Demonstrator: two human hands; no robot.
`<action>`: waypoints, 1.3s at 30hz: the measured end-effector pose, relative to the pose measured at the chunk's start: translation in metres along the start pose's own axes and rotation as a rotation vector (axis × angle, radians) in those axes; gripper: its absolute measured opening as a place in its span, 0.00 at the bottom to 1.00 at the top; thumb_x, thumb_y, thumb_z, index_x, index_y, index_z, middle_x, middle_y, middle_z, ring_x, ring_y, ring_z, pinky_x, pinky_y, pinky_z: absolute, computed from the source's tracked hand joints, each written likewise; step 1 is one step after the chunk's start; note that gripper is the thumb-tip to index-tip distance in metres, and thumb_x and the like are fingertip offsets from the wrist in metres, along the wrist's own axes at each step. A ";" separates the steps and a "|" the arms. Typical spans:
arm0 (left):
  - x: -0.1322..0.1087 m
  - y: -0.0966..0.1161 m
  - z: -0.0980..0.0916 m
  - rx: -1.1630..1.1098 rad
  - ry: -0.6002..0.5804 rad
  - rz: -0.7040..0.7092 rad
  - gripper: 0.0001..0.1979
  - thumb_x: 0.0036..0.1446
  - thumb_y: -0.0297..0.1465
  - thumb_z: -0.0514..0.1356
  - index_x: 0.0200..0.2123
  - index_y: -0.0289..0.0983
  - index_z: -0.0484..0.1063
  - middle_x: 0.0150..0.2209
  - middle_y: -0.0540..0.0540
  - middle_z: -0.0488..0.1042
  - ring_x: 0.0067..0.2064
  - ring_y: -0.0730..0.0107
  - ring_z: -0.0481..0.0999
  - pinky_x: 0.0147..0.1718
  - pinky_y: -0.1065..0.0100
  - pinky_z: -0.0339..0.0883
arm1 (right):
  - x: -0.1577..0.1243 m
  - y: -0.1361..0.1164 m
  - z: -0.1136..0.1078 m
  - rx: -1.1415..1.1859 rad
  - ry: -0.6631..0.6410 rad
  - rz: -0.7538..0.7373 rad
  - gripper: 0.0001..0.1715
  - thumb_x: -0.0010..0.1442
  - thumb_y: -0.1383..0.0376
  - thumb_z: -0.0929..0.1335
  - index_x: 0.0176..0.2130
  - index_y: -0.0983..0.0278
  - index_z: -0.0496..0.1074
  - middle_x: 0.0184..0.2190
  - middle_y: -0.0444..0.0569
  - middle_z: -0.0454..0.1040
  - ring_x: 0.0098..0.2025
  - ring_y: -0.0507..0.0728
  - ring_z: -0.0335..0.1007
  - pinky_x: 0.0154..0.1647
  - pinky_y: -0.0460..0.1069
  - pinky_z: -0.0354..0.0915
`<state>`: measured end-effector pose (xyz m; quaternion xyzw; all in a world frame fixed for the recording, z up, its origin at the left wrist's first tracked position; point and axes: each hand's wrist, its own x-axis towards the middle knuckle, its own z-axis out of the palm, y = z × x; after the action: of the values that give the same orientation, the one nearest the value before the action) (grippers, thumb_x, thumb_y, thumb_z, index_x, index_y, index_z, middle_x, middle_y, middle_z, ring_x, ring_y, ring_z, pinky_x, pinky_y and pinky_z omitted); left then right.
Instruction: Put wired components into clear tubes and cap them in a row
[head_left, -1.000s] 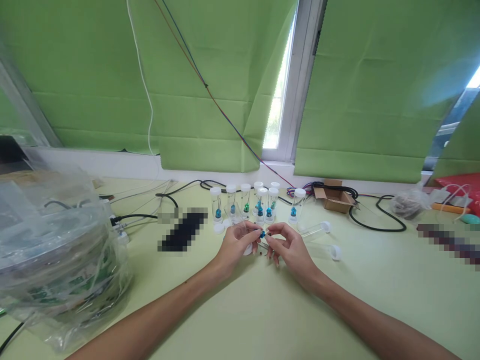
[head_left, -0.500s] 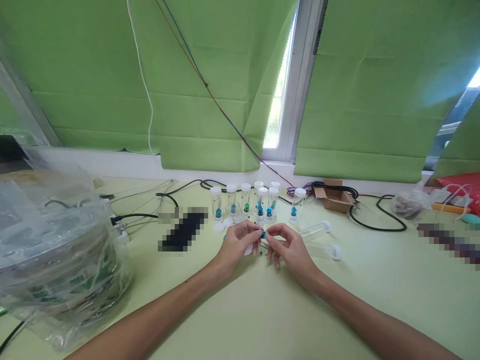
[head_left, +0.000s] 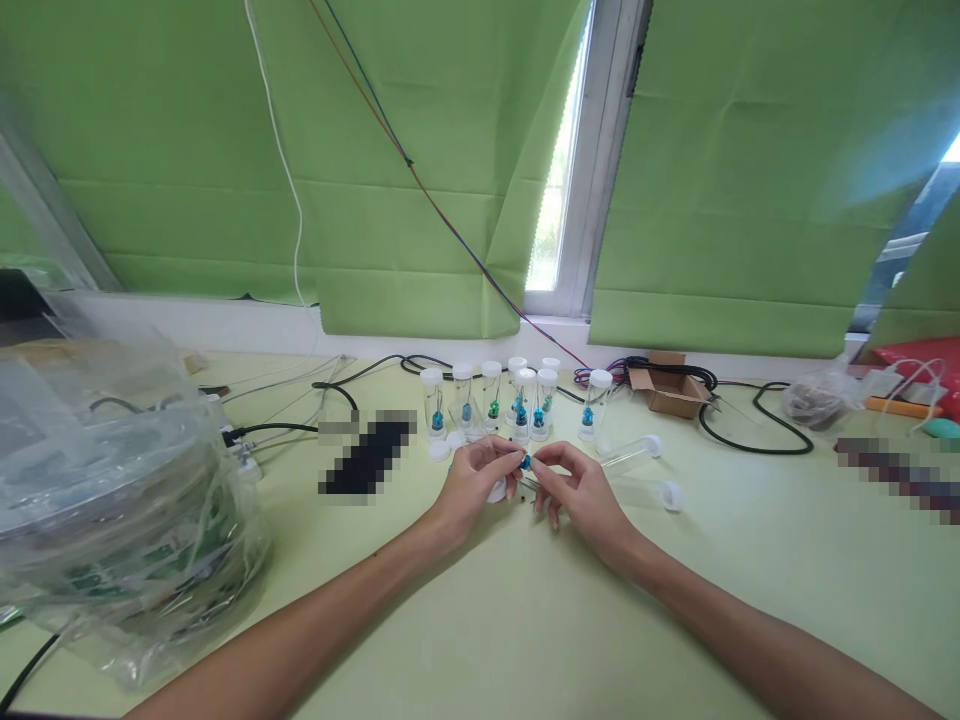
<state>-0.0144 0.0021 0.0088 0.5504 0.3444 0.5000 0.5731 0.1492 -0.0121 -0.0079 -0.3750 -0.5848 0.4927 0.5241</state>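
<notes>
My left hand [head_left: 474, 478] and my right hand [head_left: 576, 488] meet over the pale green table [head_left: 480, 620], fingertips pinched together on a small blue part [head_left: 526, 462]. The left hand also seems to hold a clear tube and a white cap against its palm. Just behind the hands stands a cluster of several upright clear tubes [head_left: 517, 402] with white caps, each with a small blue or green piece inside. Two empty clear tubes [head_left: 639, 470] lie on their sides to the right of my right hand.
A bulky bundle wrapped in clear plastic [head_left: 112, 510] fills the left side. Black cables [head_left: 750, 440] loop along the back of the table by a small open cardboard box [head_left: 671, 392]. Green blinds [head_left: 420, 170] cover the window behind. A small plastic bag [head_left: 814, 400] lies at the right.
Both hands stay pinched on the blue part and have shifted only slightly up in the picture; the view has tilted a little.
</notes>
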 end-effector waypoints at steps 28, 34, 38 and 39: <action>-0.002 0.002 0.002 0.018 -0.030 0.001 0.09 0.54 0.35 0.65 0.31 0.35 0.74 0.24 0.50 0.71 0.23 0.76 0.66 0.23 0.71 0.58 | 0.000 -0.001 0.000 0.017 -0.034 0.028 0.20 0.60 0.48 0.67 0.38 0.63 0.66 0.30 0.43 0.71 0.19 0.49 0.69 0.14 0.43 0.60; -0.002 0.003 0.002 0.003 -0.020 0.005 0.09 0.53 0.35 0.65 0.31 0.35 0.74 0.24 0.50 0.71 0.22 0.76 0.66 0.23 0.71 0.58 | -0.002 -0.001 0.000 0.014 -0.019 0.009 0.21 0.57 0.48 0.69 0.37 0.62 0.67 0.35 0.46 0.71 0.23 0.50 0.71 0.14 0.43 0.61; -0.001 0.002 0.002 0.006 -0.011 0.002 0.09 0.53 0.36 0.65 0.31 0.35 0.74 0.24 0.50 0.70 0.22 0.76 0.66 0.23 0.71 0.57 | -0.002 -0.002 0.000 0.022 -0.014 -0.008 0.22 0.55 0.50 0.71 0.40 0.61 0.67 0.38 0.45 0.69 0.24 0.50 0.71 0.15 0.44 0.62; -0.001 0.003 0.002 0.007 -0.011 0.003 0.09 0.53 0.36 0.65 0.31 0.35 0.74 0.23 0.51 0.70 0.22 0.77 0.66 0.23 0.71 0.57 | -0.002 -0.002 0.000 0.021 -0.010 -0.005 0.22 0.55 0.49 0.71 0.39 0.62 0.67 0.37 0.45 0.70 0.23 0.50 0.70 0.14 0.44 0.61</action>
<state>-0.0135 0.0004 0.0114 0.5557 0.3423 0.4966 0.5722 0.1497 -0.0143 -0.0061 -0.3653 -0.5833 0.4994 0.5262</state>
